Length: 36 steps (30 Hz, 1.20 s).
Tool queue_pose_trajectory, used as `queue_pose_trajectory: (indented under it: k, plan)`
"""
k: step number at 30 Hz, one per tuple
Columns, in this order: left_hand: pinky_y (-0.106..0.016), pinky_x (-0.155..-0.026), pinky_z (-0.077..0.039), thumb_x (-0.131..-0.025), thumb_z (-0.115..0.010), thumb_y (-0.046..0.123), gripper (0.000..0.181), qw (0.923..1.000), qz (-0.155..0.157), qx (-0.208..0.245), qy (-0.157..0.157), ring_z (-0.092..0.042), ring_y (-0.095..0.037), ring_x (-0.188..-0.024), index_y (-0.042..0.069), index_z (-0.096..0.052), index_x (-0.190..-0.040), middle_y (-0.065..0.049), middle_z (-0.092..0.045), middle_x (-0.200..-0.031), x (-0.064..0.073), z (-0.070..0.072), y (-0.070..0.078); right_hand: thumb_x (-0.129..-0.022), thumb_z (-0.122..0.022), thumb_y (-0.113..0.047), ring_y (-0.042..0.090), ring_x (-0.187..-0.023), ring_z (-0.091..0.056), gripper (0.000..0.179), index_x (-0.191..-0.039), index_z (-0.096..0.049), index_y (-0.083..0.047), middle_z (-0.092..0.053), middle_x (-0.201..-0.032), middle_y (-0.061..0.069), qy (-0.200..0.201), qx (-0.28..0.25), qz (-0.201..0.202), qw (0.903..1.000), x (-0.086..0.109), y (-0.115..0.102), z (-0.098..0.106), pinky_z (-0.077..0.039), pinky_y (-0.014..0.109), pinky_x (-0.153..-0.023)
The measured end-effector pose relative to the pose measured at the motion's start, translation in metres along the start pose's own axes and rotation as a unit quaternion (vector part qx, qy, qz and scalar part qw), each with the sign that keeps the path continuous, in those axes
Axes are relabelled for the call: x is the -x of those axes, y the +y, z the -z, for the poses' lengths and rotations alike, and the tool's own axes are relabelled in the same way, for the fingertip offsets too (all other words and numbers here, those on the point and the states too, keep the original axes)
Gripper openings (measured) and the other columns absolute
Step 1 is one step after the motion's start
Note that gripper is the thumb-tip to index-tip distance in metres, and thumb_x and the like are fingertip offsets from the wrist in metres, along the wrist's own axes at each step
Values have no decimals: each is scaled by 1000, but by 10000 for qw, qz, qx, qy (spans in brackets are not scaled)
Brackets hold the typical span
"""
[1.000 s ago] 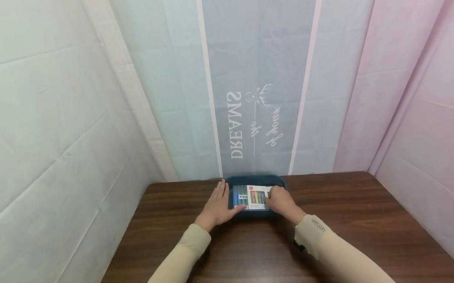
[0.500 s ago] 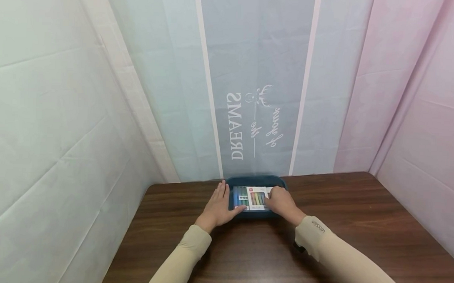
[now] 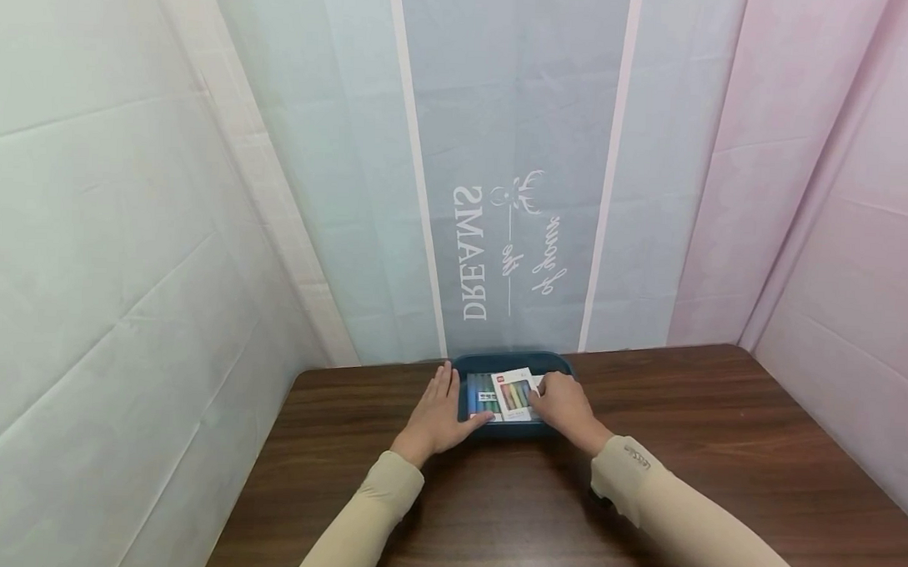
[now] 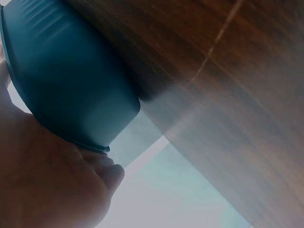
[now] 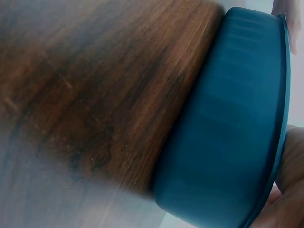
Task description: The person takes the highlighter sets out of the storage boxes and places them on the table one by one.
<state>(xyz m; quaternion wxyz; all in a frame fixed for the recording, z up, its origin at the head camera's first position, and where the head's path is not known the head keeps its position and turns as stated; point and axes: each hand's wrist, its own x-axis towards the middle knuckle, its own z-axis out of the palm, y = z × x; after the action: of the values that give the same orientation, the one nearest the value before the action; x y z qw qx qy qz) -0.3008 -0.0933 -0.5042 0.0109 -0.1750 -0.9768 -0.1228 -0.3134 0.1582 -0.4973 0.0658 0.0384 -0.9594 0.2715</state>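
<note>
A dark teal bin (image 3: 509,430) stands on the table at the back wall. In it lies a clear-fronted pack of blue and green sticks (image 3: 476,393). Partly over that pack sits a white box with a window on coloured sticks (image 3: 516,394), now tilted. My right hand (image 3: 566,408) pinches the box's right edge, fingers curled inside the bin. Another white piece shows behind these fingers, mostly hidden. My left hand (image 3: 434,416) rests along the bin's left rim, fingers straight and thumb across the near corner at the blue-green pack. Both wrist views show the bin's outer wall (image 5: 228,114).
The dark wood table (image 3: 491,502) spreads around the bin on the near side and both sides. Printed cloth (image 3: 520,111) hangs directly behind it, with pale cloth walls left and right.
The white box has turned from upright to slanted, its top swinging right and its lower left corner shifting right. The right hand keeps its pinch; the left hand stays at the rim.
</note>
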Motion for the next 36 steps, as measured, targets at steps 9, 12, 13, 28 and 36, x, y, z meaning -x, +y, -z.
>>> queue_pose_trajectory:
  k: [9,12,13,28,36]
  plan:
    - [-42,-123,-17,-86,-33,87,114,10000,-17,-15,36,-3,-27,-155,1,-14,-160,-15,-2,-168,0,0,0,-87,-72,-20,19,-64,-57,21,-88,-70,1,-68,-78,10,276,-42,115,9995,-1,3,1,-48,32,-56]
    - [-41,-124,-16,-86,-32,87,114,10000,-8,-43,18,-3,-27,-155,1,-14,-160,-14,-1,-168,-1,0,1,-87,-73,-21,18,-67,-58,22,-90,-70,1,-68,-81,9,287,-195,78,9994,-4,6,1,-50,32,-59]
    - [-41,-124,-15,-86,-32,87,114,10000,-7,-51,6,-2,-27,-155,1,-13,-160,-14,-1,-168,0,0,1,-87,-73,-21,19,-67,-58,22,-90,-70,1,-68,-81,9,303,-306,82,9990,-4,6,2,-50,33,-60]
    - [-43,-123,-17,-86,-35,86,115,9999,-26,-66,95,-6,-30,-155,-2,-14,-159,-18,-5,-167,-2,-2,-1,-91,-74,-26,17,-73,-63,29,-105,-71,-2,-71,-91,11,-188,-1355,-156,9905,-8,11,15,-52,30,-61]
    - [-44,-123,-17,-84,-32,89,118,10000,1,7,85,-5,-29,-155,-1,-13,-159,-17,-4,-168,-4,-4,-3,-93,-71,-26,18,-76,-63,36,-118,-70,0,-69,-100,13,-724,-1721,-416,9815,-9,9,25,-53,29,-62]
